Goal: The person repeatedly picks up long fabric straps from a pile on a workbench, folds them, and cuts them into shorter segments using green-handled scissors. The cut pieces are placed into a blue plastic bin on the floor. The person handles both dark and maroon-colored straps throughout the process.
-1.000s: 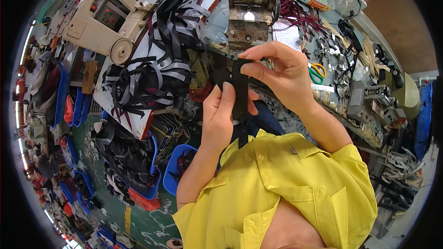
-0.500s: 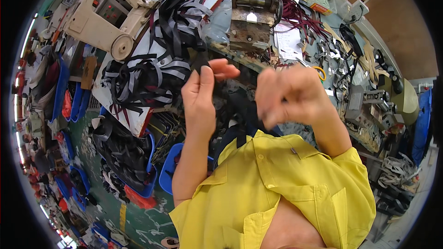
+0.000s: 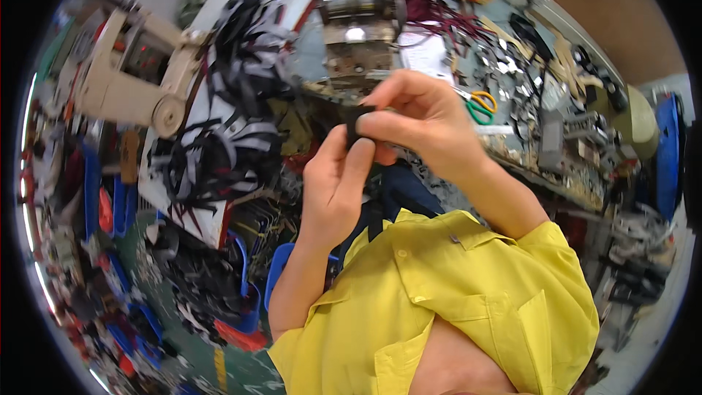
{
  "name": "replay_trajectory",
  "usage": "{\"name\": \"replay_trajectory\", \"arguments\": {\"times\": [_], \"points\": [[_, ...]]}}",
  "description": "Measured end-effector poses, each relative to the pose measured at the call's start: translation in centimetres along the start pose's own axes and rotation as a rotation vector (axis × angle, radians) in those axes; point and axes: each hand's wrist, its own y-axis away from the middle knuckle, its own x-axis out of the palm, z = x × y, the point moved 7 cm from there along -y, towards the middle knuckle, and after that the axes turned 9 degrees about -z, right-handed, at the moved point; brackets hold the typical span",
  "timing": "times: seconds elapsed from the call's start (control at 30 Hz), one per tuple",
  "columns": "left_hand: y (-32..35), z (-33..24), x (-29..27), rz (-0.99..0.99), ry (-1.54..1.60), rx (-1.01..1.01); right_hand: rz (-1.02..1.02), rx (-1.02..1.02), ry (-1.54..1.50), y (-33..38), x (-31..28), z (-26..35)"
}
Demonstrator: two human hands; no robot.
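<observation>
Left hand (image 3: 338, 186) and right hand (image 3: 430, 123) together pinch a black strap (image 3: 356, 126), thumbs close together, near a metal roller machine (image 3: 357, 38).

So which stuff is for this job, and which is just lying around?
For the job, it seems:
black strap, held by left hand and right hand
maybe the similar strap pile

Just about, untouched:
scissors
paper
red cords
sewing machine

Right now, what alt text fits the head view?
A person's left hand and right hand pinch a black strap together. Beyond them stands a metal roller machine; to the left are heaped black and grey straps and a beige sewing machine.
</observation>
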Motion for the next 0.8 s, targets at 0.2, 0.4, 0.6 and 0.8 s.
{"name": "replay_trajectory", "arguments": {"times": [0.2,0.4,0.6,0.8], "points": [[-0.8,1.3,0.6,-0.134,-0.036,0.086,-0.088,-0.225,0.348,-1.6,-8.9,-2.7],[-3.1,2.9,-0.5,-0.187,0.110,-0.004,-0.550,0.017,1.668,-1.6,-41.8,-18.1],[-5.6,4.1,1.2,-0.283,-0.036,-0.045,-0.463,-0.190,1.985,-1.0,-46.0,-20.1],[-6.4,3.2,1.6,-0.282,0.078,-0.174,-0.652,-0.041,1.738,-0.2,-41.1,-12.3]]}}
